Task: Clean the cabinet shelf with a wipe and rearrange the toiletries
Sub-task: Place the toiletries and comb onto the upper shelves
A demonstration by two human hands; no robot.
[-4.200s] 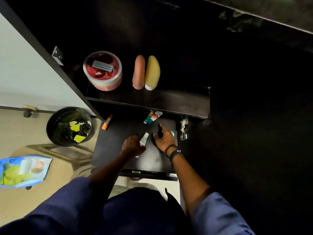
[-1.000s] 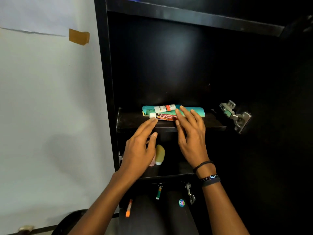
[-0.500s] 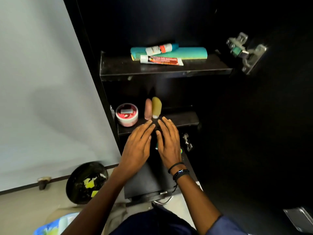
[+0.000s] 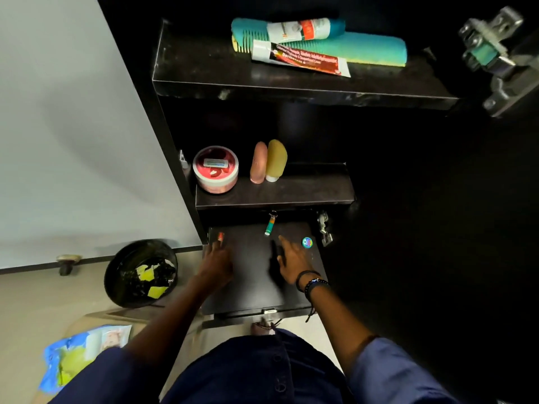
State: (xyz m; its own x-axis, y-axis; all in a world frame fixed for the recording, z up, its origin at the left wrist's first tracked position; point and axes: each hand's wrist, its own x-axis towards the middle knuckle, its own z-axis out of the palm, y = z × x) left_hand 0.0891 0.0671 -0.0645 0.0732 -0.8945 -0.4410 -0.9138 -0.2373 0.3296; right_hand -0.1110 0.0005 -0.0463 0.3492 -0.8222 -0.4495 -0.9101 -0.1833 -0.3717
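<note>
On the top shelf (image 4: 204, 68) a teal comb (image 4: 364, 49) lies with a white tube (image 4: 303, 29) and a red-printed tube (image 4: 300, 58) on it. A red-lidded jar (image 4: 215, 167), a pink bottle (image 4: 258, 163) and a yellow bottle (image 4: 276, 160) sit on the middle shelf (image 4: 306, 191). Low down, on the bottom shelf (image 4: 250, 287), my left hand (image 4: 217, 263) stretches its fingertips to a small orange stick (image 4: 220, 237) at the left edge. My right hand (image 4: 291, 260) lies with fingers spread, just short of a small green tube (image 4: 269, 225).
A black bin (image 4: 141, 275) with yellow scraps stands on the floor to the left, near a blue and green wipes pack (image 4: 84, 354). Metal door hinges stick out at the upper right (image 4: 493, 53) and beside the bottom shelf (image 4: 323, 228). A round sticker (image 4: 307, 242) is on the bottom shelf.
Both hands left the tubes on the top shelf and dropped past the middle shelf to the bottom one, spreading apart. My view tilted downward with them.
</note>
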